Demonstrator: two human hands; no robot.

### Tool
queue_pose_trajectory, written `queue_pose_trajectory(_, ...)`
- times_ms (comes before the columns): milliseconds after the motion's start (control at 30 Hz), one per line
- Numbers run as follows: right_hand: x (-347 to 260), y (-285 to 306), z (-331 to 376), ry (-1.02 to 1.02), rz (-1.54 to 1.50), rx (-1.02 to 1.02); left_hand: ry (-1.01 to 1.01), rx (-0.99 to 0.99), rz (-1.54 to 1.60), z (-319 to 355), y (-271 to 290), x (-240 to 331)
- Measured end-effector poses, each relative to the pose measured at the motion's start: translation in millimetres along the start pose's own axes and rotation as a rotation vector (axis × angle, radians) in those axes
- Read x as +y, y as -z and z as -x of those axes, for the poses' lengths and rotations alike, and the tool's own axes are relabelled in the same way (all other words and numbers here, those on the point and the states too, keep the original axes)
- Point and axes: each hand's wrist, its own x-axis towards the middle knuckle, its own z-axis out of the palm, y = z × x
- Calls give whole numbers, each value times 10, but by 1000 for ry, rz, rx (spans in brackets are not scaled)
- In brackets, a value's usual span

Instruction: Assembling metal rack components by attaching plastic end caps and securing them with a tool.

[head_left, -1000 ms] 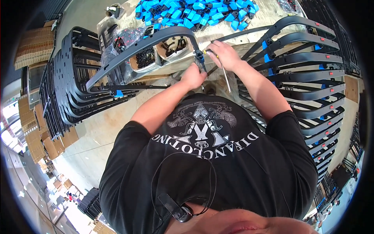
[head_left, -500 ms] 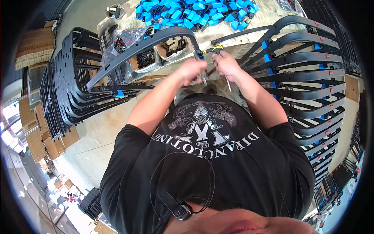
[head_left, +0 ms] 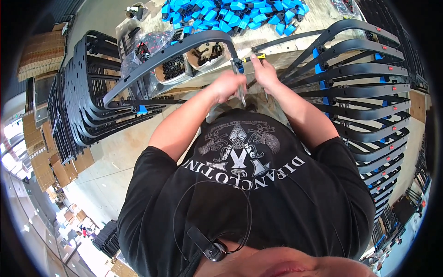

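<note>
A black curved frame (head_left: 184, 42) arches in front of me, with a small blue clip (head_left: 238, 63) near its right end. My left hand (head_left: 227, 86), slightly blurred, is closed around the lower part of that end; what its fingers cover is hidden. Right of the clip, my right hand (head_left: 266, 76) grips a T-handle tool with a yellow and black handle (head_left: 256, 57). The handle lies crosswise, its left tip close to the clip, and a thin metal shaft shows below the hand.
Many blue and black plastic parts (head_left: 230, 16) lie heaped on the wooden table (head_left: 318, 14). Boxes of small black parts (head_left: 173, 69) stand at its near edge. Black frames (head_left: 83, 87) are stacked at left, and more frames with blue clips (head_left: 369, 111) at right.
My right hand has shifted slightly left and turned, and less of the tool's shaft shows. My left hand stays at the frame end with a small movement.
</note>
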Motion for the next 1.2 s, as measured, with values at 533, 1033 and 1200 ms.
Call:
queue_pose_trajectory(533,-37,42,64,133,307,63,-136,95,-288,-22,-63,-127)
queue_pose_trajectory(1033,-300,52,126,2,232,-29,-283,584,-1025,-310,-35,-589)
queue_pose_trajectory(1200,-163,57,148,67,245,27,121,-284,292,-1,183,186)
